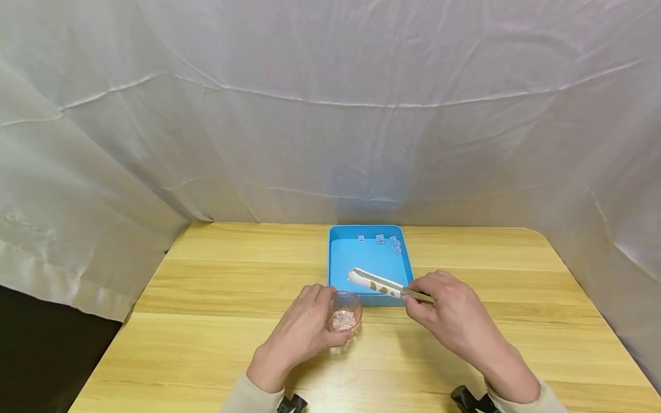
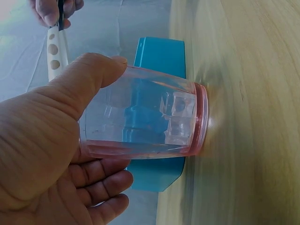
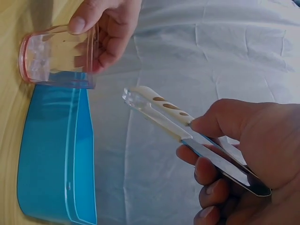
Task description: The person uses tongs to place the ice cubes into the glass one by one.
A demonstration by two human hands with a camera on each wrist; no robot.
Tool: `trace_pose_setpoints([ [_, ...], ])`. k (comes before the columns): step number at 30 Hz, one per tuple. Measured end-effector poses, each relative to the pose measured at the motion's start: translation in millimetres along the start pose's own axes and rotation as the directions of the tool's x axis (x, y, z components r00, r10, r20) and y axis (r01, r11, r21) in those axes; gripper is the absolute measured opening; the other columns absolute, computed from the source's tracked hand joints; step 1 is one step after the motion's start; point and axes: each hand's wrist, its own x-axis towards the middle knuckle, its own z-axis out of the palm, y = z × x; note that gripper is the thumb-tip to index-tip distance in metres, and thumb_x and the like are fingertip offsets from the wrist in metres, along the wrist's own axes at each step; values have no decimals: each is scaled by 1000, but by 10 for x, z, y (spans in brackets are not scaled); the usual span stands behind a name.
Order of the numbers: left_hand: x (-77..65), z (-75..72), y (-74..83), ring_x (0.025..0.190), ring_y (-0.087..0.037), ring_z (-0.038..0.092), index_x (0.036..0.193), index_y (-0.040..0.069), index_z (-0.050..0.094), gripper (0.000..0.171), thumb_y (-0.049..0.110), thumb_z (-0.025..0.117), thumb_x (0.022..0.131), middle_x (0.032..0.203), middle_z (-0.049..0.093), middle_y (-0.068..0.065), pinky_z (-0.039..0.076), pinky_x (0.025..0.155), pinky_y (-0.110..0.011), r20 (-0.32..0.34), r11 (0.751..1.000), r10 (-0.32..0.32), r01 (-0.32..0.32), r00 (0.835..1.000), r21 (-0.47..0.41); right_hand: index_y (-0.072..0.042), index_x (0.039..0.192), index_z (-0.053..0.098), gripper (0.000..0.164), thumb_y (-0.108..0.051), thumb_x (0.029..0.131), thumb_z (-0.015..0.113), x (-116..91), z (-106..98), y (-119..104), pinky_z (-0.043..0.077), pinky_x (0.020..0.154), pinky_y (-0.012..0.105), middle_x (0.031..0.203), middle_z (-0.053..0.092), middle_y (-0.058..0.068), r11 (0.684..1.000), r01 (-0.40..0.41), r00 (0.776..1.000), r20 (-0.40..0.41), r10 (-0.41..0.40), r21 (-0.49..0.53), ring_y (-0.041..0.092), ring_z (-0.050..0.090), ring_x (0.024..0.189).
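Observation:
A clear pinkish cup (image 1: 345,311) stands on the table, and my left hand (image 1: 304,324) holds it around its side. Several clear cubes (image 2: 179,117) lie at the cup's bottom. My right hand (image 1: 449,312) grips a pair of tongs (image 1: 379,283) with white, brown-spotted arms and metal handles. Between the tong tips in the right wrist view is a clear cube (image 3: 129,95), held in the air above the near part of a blue tray (image 1: 356,261). The tips are to the right of the cup and higher than its rim.
Several more clear cubes (image 1: 380,239) lie along the far side and far right corner of the tray. Light wood makes up the table (image 1: 206,338). A grey-white curtain (image 1: 310,143) hangs behind the table and along its sides.

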Motion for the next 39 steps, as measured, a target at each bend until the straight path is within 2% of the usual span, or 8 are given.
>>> trace_pose_setpoints([
  [5, -7, -3, 1, 104, -20, 59, 128, 0, 64, 75, 47, 92, 77, 113, 67, -7, 57, 92, -35, 1, 1000, 3, -3, 1000, -3, -24, 89, 77, 11, -14, 90, 79, -21, -8, 8, 56, 68, 28, 88, 71, -15, 997, 70, 997, 13, -71, 9, 4, 62, 82],
  [7, -8, -4, 1, 104, -20, 58, 128, 0, 63, 75, 47, 91, 77, 113, 66, -7, 56, 91, -34, 0, 1000, 5, -5, 1000, -1, -23, 89, 77, 11, -13, 88, 81, -21, 6, 25, 56, 68, 26, 87, 70, -15, 991, 131, 991, 16, -131, 8, 3, 61, 82],
  [9, -5, -4, 2, 102, -19, 58, 128, 0, 63, 74, 46, 91, 77, 111, 66, -6, 56, 89, -33, 0, 1000, 7, -7, 1000, -2, -22, 88, 76, 11, -12, 85, 82, -17, 28, 47, 54, 67, 24, 86, 68, -15, 978, 210, 978, 16, -210, 5, 2, 59, 81],
  [12, 1, -1, 2, 99, -18, 56, 127, 1, 63, 73, 47, 91, 78, 109, 65, -5, 55, 86, -32, -4, 1000, 10, -10, 1000, 2, -20, 87, 75, 13, -11, 82, 82, -10, 71, 83, 52, 67, 23, 84, 67, -15, 946, 324, 946, 17, -324, 6, 2, 57, 81],
  [15, 7, 3, 4, 98, -18, 56, 126, 1, 63, 71, 48, 90, 79, 107, 64, -4, 55, 84, -32, -10, 1000, 13, -13, 1000, 5, -21, 87, 74, 13, -10, 81, 81, -13, 101, 108, 51, 68, 22, 84, 66, -16, 925, 379, 925, 27, -379, 17, 2, 57, 80],
  [39, 14, 2, 3, 93, -16, 50, 123, 4, 64, 64, 47, 87, 82, 100, 60, -1, 47, 77, -26, 0, 1000, 17, -17, 1000, -3, -20, 89, 75, 11, -11, 83, 79, -24, 138, 127, 47, 65, 20, 84, 64, -16, 929, 368, 927, 63, -370, 37, 0, 52, 77],
])
